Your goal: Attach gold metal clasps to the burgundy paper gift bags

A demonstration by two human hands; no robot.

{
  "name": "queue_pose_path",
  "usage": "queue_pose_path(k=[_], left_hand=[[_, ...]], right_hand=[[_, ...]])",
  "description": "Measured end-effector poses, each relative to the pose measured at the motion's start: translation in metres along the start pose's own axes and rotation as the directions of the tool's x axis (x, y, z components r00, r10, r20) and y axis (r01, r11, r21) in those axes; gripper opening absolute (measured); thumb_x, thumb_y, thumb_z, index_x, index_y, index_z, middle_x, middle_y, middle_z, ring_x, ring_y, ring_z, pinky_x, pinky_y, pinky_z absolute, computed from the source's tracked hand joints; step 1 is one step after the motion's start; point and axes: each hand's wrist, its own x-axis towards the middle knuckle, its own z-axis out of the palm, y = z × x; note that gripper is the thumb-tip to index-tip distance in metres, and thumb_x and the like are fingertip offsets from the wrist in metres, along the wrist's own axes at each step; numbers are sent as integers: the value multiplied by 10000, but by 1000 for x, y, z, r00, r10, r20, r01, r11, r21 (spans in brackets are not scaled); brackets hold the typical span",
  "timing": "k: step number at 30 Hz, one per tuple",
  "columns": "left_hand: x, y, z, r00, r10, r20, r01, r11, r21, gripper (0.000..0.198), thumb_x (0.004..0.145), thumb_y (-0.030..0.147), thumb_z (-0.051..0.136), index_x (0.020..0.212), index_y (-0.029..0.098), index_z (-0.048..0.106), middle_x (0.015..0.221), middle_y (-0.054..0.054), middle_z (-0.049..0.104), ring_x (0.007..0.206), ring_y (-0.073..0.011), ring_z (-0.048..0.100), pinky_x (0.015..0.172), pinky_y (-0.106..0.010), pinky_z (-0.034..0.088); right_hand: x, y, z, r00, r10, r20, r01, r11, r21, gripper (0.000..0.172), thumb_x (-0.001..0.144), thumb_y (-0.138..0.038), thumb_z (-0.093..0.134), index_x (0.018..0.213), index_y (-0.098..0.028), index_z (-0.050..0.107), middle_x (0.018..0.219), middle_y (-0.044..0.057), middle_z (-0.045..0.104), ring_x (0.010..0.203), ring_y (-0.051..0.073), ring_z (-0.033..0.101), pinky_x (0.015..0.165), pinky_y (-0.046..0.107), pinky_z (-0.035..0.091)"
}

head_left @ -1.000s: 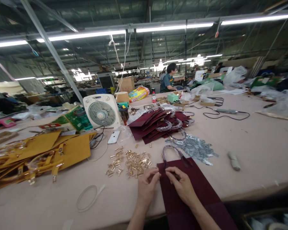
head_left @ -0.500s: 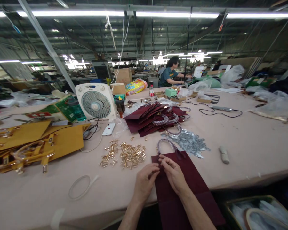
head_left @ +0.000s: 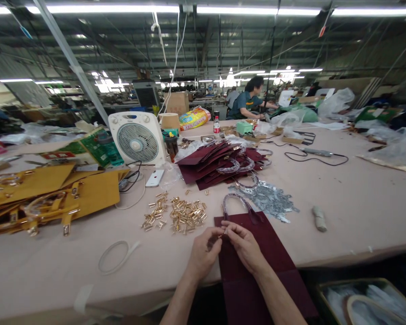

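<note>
A dark maroon bag panel point(head_left: 267, 243) lies partly on the table and hangs over its near edge. Its looped handle point(head_left: 235, 197) is wrapped in clear film; the right end tab point(head_left: 256, 217) lies against the panel. Over the panel's upper left, my left hand point(head_left: 205, 253) is closed in a pinch on a small gold metal clip, mostly covered by fingers. My right hand point(head_left: 245, 246) meets it there, fingers closed at the handle's left end, which they largely hide. Left of the hands is a pile of gold metal clips point(head_left: 187, 215).
Flat silver metal plates point(head_left: 272, 198) are heaped behind the panel, before stacked maroon bags point(head_left: 203, 162). Mustard bag pieces point(head_left: 98, 192) lie left, near a fan point(head_left: 137, 140) and phone point(head_left: 154, 178). A co-worker point(head_left: 246, 101) sits across the table. A bin point(head_left: 368, 284) stands lower right.
The view has shifted slightly, moving the background a little right. My fingertips have come together lower, just below the handle's left end, with a glint of gold between them.
</note>
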Motion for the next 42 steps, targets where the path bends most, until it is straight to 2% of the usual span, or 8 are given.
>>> queue_pose_path(k=[9,14,18,22,28,36,39,42], left_hand=[[0,-3,-2,1000,-24,19,26,995,-101,211,928,232,621,1124,199,693,1038,-61,755,935,-186,696,861,-293,548],[1,1,-4,998,-46,40,51,987,-154,198,912,240,637,1093,180,691,1015,-64,741,923,-183,678,859,-294,531],[2,1,-5,996,-66,57,78,964,-253,190,892,231,670,1070,165,684,998,-57,716,903,-171,656,837,-279,512],[1,-2,-6,994,-55,98,87,930,-357,180,866,203,709,1041,166,682,1001,-53,703,924,-169,650,855,-276,497],[-1,-3,-6,988,-46,147,105,896,-432,216,842,192,774,1028,179,665,1029,-58,721,943,-171,665,869,-277,496],[1,-1,-6,997,5,77,29,902,-430,165,831,251,813,914,179,690,1190,-122,691,1177,-262,633,993,-362,503],[5,-2,-7,999,-18,46,36,910,-414,195,804,288,844,926,180,737,1151,-116,712,1155,-262,646,971,-354,521],[8,-3,-9,992,-122,39,127,903,-411,244,816,353,835,977,180,777,1059,-98,750,953,-215,691,847,-317,555]], right_hand=[[1,6,-6,998,-43,49,48,994,-102,230,866,-445,803,858,-218,765,1326,97,678,1280,291,582,1150,436,383],[2,10,-9,995,-70,70,81,983,-166,235,862,-449,810,875,-217,781,1314,103,684,1266,301,589,1139,447,376],[1,5,-6,992,13,124,-5,998,-63,229,843,-419,841,948,-226,778,1318,87,678,1248,270,589,1108,400,398],[-1,-7,0,968,130,215,-158,981,116,360,804,-367,887,1110,-249,739,1164,47,707,1083,201,641,995,326,470],[-1,-11,0,925,195,327,-265,947,183,282,812,-294,889,1033,-210,734,1031,18,702,974,143,652,924,252,485],[1,-3,-4,945,214,247,-270,937,221,467,735,-292,946,1146,-244,729,1136,35,730,1039,156,679,976,284,494],[2,-1,-4,963,191,188,-233,944,235,422,744,-306,937,1115,-244,745,1104,37,739,1003,162,688,966,297,506],[1,3,-3,986,112,121,-137,964,227,369,799,-351,894,1128,-262,751,1156,41,723,1042,177,672,980,312,506]])
